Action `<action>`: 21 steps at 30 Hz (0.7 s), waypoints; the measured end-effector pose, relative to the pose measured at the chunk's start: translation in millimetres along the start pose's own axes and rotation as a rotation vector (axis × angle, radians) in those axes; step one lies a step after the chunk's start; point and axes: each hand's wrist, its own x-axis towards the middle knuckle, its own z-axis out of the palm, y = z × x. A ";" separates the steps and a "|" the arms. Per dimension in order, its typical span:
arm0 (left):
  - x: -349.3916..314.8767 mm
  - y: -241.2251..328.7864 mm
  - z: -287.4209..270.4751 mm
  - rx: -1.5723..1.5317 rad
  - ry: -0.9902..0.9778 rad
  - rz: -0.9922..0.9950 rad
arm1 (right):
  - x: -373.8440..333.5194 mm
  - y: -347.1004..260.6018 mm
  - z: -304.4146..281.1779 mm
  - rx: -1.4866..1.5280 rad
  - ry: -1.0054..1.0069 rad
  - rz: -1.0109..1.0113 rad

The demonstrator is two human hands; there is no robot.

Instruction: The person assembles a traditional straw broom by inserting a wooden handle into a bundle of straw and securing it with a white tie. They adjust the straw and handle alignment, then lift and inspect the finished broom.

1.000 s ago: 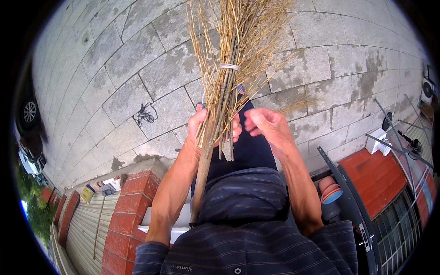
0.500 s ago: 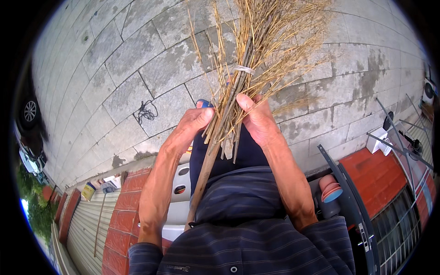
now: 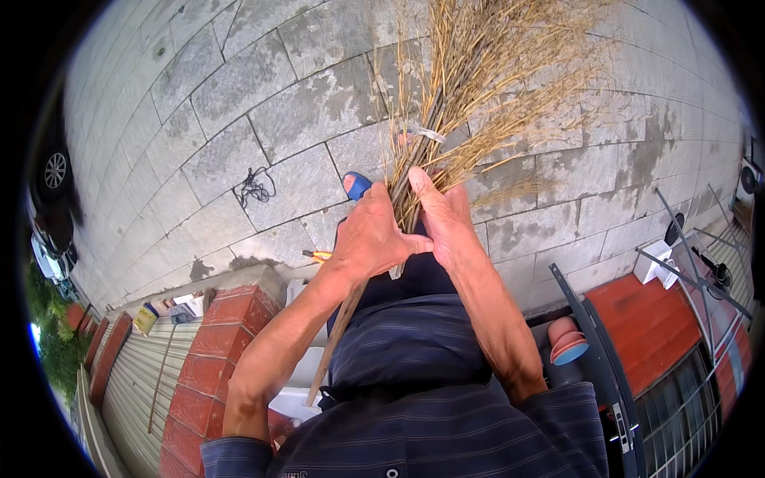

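Left hand (image 3: pixel 371 234) has wrapped across the broom (image 3: pixel 470 88).

Cord (image 3: pixel 255 190) — left of broom (image 3: pixel 476 84)

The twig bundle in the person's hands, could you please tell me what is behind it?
Behind the twig bundle, grey paving shows between outer stalks and dark trousers around the lower end; whatever its dense middle covers is hidden.

"What runs out at the top?"
"The twig bundle (image 3: pixel 494 88): its tips pass the upper edge."
"And mid-frame?"
"The left hand (image 3: pixel 373 235) covers part of the wooden pole (image 3: pixel 338 331); most fingers of the right hand (image 3: pixel 448 223) are out of sight."
"Far left?"
"A car (image 3: pixel 55 170), cut by the picture's rim."
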 end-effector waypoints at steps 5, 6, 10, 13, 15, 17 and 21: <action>-2.2 14.2 7.3 -0.029 -0.019 -0.090 | -9.0 1.3 -13.0 -0.046 0.067 0.016; -3.1 16.1 11.1 -0.030 0.012 -0.089 | -10.7 -2.1 -12.0 -0.044 0.065 0.019; -2.4 15.3 32.4 -0.018 0.143 -0.056 | -17.5 0.3 -21.8 -0.011 0.097 0.077; -2.3 17.7 34.8 -0.044 0.155 -0.062 | -17.1 0.7 -20.6 0.013 0.118 0.019; -2.8 16.9 37.4 -0.056 0.213 -0.008 | -18.7 -1.3 -21.6 0.025 0.111 0.023; -2.0 16.0 44.4 -0.047 0.328 0.086 | -21.2 -4.1 -25.0 0.046 0.100 0.031; 9.7 9.2 43.8 -0.095 0.099 -0.105 | -24.2 -2.1 -27.8 0.034 0.149 0.046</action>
